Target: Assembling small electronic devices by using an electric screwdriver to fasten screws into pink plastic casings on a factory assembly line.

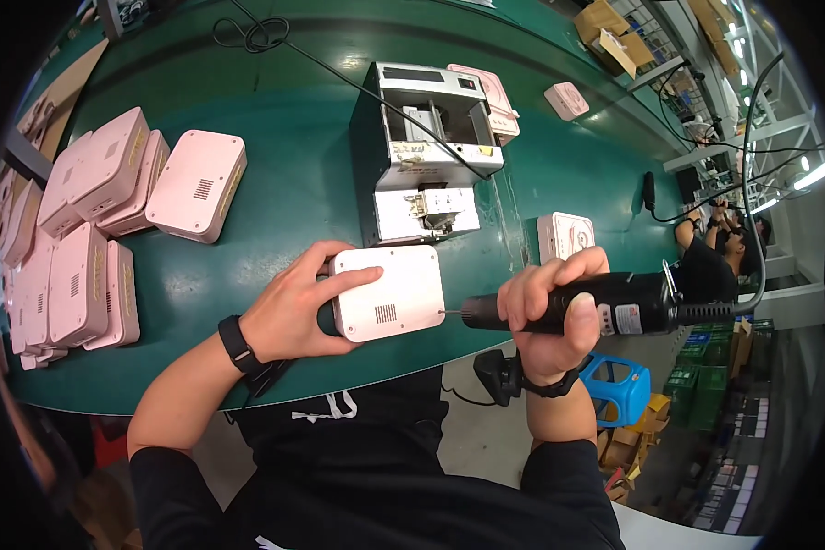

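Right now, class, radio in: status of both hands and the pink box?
Left hand flat on pink plastic box, steadying it. Right hand grips black electric screwdriver, bit at box's right edge. Nothing between them.

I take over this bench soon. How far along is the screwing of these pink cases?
Looks done or waiting: pink cases piled at the left; which, I cannot tell. In hand: the left hand steadies one pink case while the right hand holds the electric screwdriver, tip at its right edge. Left: unclear.

Pink casing point(389, 291) under black electric screwdriver point(577, 310)
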The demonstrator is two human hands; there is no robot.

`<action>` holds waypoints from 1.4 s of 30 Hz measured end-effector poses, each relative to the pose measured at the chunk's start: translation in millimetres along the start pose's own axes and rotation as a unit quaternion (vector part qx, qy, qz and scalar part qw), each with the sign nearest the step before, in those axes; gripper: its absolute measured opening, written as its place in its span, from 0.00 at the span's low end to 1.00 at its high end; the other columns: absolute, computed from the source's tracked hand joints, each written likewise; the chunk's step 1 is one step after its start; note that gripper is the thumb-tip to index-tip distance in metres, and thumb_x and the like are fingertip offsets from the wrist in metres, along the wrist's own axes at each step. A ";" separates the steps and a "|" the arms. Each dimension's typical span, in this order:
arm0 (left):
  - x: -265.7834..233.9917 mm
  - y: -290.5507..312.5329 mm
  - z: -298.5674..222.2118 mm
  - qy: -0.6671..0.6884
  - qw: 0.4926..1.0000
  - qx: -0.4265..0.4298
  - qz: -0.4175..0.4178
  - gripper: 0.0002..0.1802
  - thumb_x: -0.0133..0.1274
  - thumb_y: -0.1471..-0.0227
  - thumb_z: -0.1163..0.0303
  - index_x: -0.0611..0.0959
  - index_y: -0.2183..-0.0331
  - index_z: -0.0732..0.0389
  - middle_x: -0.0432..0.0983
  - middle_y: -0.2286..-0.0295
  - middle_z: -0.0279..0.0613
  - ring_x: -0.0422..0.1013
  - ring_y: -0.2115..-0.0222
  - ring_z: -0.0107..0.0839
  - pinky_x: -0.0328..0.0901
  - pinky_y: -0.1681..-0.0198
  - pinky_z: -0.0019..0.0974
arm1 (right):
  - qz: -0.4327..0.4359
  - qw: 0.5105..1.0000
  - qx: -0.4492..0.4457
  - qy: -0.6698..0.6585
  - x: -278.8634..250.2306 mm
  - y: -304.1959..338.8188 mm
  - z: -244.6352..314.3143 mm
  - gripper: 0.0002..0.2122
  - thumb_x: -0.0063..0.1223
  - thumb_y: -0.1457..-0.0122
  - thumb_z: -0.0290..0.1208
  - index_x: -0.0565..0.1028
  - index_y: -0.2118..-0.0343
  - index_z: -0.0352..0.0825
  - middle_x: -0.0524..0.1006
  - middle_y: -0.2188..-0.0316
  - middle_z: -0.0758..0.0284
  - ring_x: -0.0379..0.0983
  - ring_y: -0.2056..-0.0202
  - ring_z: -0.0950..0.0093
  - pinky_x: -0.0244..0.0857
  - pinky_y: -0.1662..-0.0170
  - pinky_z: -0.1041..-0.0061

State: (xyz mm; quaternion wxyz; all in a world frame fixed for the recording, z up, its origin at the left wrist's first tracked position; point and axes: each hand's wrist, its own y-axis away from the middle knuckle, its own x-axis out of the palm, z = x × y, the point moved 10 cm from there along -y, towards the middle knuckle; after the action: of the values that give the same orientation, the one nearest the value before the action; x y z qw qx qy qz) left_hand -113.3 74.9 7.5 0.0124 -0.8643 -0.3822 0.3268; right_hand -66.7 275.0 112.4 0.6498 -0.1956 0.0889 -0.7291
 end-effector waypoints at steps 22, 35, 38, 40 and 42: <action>-1.5 -0.7 3.8 0.012 1.000 -0.017 0.008 0.44 0.70 0.73 0.70 0.77 0.47 0.48 0.64 0.52 0.46 0.70 0.55 0.45 0.68 0.51 0.41 | 0.033 0.999 0.019 -0.003 14.4 -3.8 -2.9 0.17 0.54 0.44 0.44 0.61 0.64 0.38 0.67 0.83 0.68 0.63 0.85 0.75 0.62 0.79 0.72; 2.3 6.3 -2.3 -0.023 1.000 -0.014 0.009 0.43 0.70 0.72 0.67 0.76 0.47 0.47 0.64 0.53 0.46 0.69 0.55 0.46 0.68 0.52 0.42 | -0.058 0.995 -0.062 0.048 14.6 -82.4 12.4 0.13 0.44 0.38 0.41 0.64 0.61 0.37 0.66 0.82 0.68 0.62 0.85 0.76 0.61 0.78 0.70; 2.9 8.6 -1.7 -0.021 1.000 -0.012 0.005 0.43 0.69 0.72 0.67 0.76 0.47 0.46 0.64 0.53 0.46 0.69 0.55 0.45 0.68 0.52 0.42 | -0.046 0.997 -0.049 0.040 12.0 -82.6 6.8 0.14 0.43 0.38 0.44 0.65 0.61 0.37 0.65 0.83 0.69 0.62 0.85 0.76 0.61 0.77 0.71; 3.4 9.8 0.0 -0.016 1.000 -0.006 0.002 0.43 0.69 0.72 0.67 0.77 0.47 0.46 0.65 0.53 0.45 0.69 0.55 0.45 0.68 0.52 0.42 | -0.026 0.999 -0.038 0.020 16.7 -69.8 8.2 0.14 0.42 0.38 0.44 0.65 0.61 0.37 0.65 0.83 0.69 0.62 0.85 0.76 0.61 0.77 0.71; 0.9 9.4 4.8 -0.011 1.000 -0.012 -0.004 0.42 0.69 0.71 0.67 0.77 0.48 0.46 0.65 0.53 0.45 0.69 0.55 0.45 0.68 0.52 0.42 | 0.005 0.999 -0.021 -0.026 26.5 -48.8 12.3 0.15 0.42 0.38 0.45 0.65 0.60 0.37 0.65 0.83 0.69 0.62 0.85 0.76 0.61 0.77 0.71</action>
State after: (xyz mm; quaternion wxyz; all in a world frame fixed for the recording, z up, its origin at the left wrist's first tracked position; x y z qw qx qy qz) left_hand -109.5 67.8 0.7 -0.0012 -0.8592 -0.3897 0.3317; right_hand -108.4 257.3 146.8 0.6511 -0.2275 0.0883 -0.7187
